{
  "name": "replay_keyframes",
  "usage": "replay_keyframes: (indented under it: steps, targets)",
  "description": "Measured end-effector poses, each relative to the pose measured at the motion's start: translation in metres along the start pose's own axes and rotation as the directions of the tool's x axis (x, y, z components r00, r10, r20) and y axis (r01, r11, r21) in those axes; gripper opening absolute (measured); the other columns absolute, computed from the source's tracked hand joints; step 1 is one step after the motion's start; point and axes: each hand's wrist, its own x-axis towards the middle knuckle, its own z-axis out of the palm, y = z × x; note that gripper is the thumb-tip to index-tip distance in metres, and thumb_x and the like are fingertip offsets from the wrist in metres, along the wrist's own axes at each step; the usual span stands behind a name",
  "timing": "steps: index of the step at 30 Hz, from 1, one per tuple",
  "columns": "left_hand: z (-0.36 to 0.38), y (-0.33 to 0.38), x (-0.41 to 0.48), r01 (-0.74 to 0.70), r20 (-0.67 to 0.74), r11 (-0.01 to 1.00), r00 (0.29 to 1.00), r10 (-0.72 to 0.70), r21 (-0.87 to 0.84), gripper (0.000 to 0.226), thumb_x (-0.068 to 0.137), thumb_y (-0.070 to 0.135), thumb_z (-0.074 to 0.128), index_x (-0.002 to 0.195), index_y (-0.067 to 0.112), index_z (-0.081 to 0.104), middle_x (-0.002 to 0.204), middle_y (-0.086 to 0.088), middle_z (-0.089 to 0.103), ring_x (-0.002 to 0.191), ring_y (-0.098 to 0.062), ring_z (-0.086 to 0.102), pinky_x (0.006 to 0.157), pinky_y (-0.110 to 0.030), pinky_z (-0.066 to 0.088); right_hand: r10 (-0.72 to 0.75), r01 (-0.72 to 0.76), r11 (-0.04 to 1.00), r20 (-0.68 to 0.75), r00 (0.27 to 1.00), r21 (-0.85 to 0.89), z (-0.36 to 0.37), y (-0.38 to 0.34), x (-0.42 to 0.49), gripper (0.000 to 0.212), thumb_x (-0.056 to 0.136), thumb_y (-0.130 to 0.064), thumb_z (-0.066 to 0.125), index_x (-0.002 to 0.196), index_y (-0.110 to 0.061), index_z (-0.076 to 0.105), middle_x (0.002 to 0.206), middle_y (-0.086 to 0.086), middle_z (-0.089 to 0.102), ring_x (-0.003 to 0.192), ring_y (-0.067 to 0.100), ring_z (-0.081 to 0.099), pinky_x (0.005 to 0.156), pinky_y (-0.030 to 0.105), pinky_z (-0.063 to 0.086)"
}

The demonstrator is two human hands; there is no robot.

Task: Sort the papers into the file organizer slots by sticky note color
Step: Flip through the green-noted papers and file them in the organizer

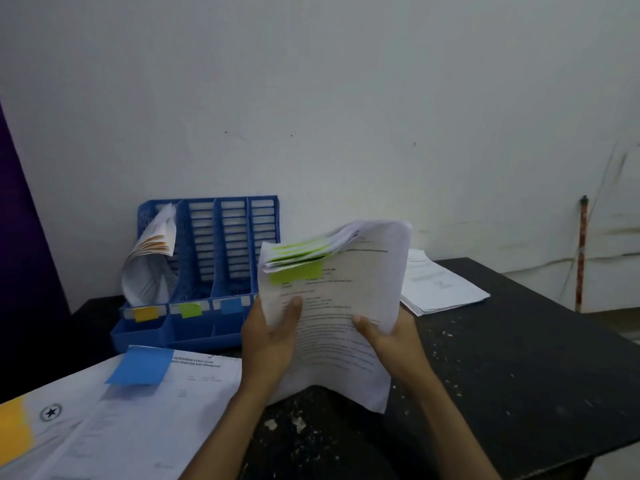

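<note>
A bundle of papers point(349, 299) with green sticky notes point(296, 273) is held upright above the black table, its lower edge resting on the surface. My left hand point(268, 336) grips its left edge, thumb on the front sheet. My right hand point(389, 337) grips the right edge the same way. Behind and to the left stands the blue file organizer point(214, 258). Its slots carry a yellow tag point(146, 313), a green tag point(189, 310) and a blue tag point(230, 306). Curled papers point(150, 258) sit in the leftmost, yellow-tagged slot.
A sheet with a blue sticky note point(140, 365) lies at the front left, beside one with a yellow note point(14, 427). A white paper stack point(438, 285) lies at the back right. The black table point(519, 358) is speckled, and its right edge runs diagonally.
</note>
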Motion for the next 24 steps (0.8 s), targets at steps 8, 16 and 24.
replay_keyframes:
  steps: [8,16,24]
  targets:
    - [-0.01,-0.009,0.004,0.007,0.044,1.0,0.999,-0.006,-0.01,0.013,0.089,0.041,0.065,0.097,0.032,0.068,0.088,0.015,0.073,0.081,0.005,0.07,0.059,-0.01,0.053,-0.002,0.001,1.0,0.039,0.999,0.015,0.003,0.001,0.006,0.02,0.085,-0.013,0.076,0.104,-0.013,0.07,0.099,0.001,0.076,0.092,0.016,0.073,0.077,0.031,0.061]
    - [-0.028,-0.005,0.039,0.24,0.219,0.971,0.948,-0.23,-0.019,0.021,0.089,0.028,0.073,0.105,0.015,0.071,0.097,-0.003,0.079,0.088,-0.023,0.076,0.079,-0.041,0.061,0.133,-0.136,0.991,0.146,0.98,0.01,-0.009,0.007,0.01,0.026,0.083,-0.005,0.077,0.109,-0.008,0.07,0.103,0.004,0.077,0.097,0.02,0.073,0.084,0.035,0.06]
    - [-0.028,-0.052,0.046,0.43,0.221,0.903,0.881,-0.418,-0.007,0.017,0.094,0.019,0.068,0.11,0.013,0.069,0.101,-0.011,0.077,0.089,-0.029,0.074,0.074,-0.04,0.061,0.408,-0.437,0.899,0.316,0.857,0.024,-0.011,0.042,-0.005,0.03,0.083,-0.004,0.076,0.113,-0.002,0.069,0.105,0.01,0.076,0.098,0.027,0.074,0.089,0.042,0.058]
